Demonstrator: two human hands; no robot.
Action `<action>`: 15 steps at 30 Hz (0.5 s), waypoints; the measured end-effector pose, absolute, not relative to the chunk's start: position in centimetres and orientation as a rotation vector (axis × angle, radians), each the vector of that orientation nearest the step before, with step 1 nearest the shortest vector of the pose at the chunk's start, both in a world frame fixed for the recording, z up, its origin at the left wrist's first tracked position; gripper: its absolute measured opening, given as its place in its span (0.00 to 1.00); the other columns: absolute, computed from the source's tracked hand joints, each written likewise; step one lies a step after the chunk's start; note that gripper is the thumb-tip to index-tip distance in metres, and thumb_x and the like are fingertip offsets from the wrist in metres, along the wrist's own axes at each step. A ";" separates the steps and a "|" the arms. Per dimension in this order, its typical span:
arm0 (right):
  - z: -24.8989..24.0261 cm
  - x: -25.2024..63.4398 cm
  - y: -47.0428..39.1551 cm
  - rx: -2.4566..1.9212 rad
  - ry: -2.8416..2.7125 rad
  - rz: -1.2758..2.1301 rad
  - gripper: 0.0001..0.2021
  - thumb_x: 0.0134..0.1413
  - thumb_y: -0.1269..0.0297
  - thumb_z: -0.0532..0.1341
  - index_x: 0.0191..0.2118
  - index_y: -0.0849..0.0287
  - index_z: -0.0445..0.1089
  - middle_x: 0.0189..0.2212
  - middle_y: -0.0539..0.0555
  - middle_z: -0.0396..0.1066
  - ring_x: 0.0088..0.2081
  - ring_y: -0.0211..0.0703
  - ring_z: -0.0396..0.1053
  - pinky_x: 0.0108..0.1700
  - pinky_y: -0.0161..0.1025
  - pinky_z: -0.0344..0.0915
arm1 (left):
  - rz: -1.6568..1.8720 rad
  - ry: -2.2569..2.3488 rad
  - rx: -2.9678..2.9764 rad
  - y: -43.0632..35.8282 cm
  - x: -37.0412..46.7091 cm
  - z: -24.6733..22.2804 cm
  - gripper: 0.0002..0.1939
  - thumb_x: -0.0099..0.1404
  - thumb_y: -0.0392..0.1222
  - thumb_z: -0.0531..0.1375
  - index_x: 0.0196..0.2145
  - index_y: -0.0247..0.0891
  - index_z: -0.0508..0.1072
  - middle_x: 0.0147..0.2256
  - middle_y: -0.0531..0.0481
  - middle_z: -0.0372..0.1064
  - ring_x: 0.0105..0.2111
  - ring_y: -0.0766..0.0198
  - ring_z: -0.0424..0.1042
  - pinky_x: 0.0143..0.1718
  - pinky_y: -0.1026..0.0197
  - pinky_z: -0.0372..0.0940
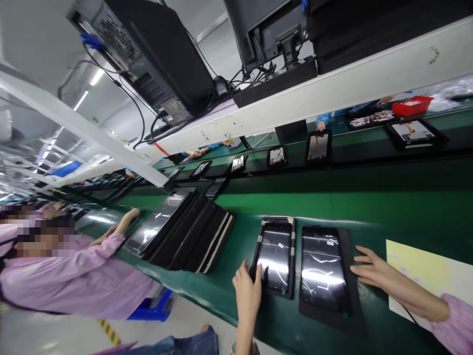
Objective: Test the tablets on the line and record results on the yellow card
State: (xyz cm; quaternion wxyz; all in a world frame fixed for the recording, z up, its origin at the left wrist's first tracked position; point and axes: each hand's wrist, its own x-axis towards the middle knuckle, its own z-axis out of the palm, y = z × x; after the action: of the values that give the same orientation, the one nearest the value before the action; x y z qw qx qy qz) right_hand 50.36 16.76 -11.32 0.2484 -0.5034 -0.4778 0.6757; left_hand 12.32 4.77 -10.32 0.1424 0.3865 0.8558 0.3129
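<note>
Two glossy screens (275,254) between left hand (248,291) and right hand (379,270)

bench (242,236): dark green, brighter band (295,203) mid-frame
framed panel (274,254): black, pale tabs (293,251)
bare panel (322,264): black
sheet (428,268), right: pale yellow
sleeve (456,323), lower right: pink
floor tape (109,333), lower left: yellow-black stripes

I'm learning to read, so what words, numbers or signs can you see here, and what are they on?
I can't read any words or numbers here.
Small sticker on the left screen: too small.
Another sticker on the right screen: too small.
Yellowish sheet: faint marks, unreadable.
White beam: dark scribbles, no clear letters.
</note>
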 end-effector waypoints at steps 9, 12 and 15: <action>-7.8 43.6 17.0 -1.150 -1.109 1.963 0.28 0.42 0.44 0.73 0.45 0.59 0.76 0.47 0.61 0.74 0.55 0.70 0.67 0.54 0.53 0.71 | 0.823 2.079 0.976 5.7 10.9 -10.5 0.42 0.57 0.66 0.64 0.57 0.28 0.65 0.56 0.30 0.68 0.58 0.42 0.68 0.60 0.50 0.62; -6.7 43.3 17.2 -1.107 -1.281 1.773 0.31 0.43 0.46 0.73 0.51 0.60 0.74 0.50 0.59 0.73 0.54 0.70 0.68 0.54 0.53 0.70 | 0.912 2.001 0.850 4.6 11.2 -10.4 0.45 0.59 0.68 0.63 0.62 0.33 0.61 0.64 0.34 0.60 0.65 0.44 0.59 0.63 0.52 0.60; -6.0 44.5 17.8 -1.189 -1.216 1.771 0.35 0.41 0.45 0.75 0.53 0.58 0.72 0.51 0.60 0.72 0.52 0.69 0.69 0.49 0.51 0.74 | 1.081 1.822 0.615 3.6 12.0 -11.6 0.53 0.54 0.68 0.68 0.67 0.37 0.56 0.67 0.37 0.55 0.67 0.45 0.55 0.64 0.54 0.60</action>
State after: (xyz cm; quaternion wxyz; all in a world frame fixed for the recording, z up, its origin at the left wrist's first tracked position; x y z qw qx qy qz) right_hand 44.52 17.75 -5.95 0.3364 -0.4559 -0.4665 0.6792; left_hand 12.03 3.63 -11.59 0.4507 0.2490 0.7373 0.4374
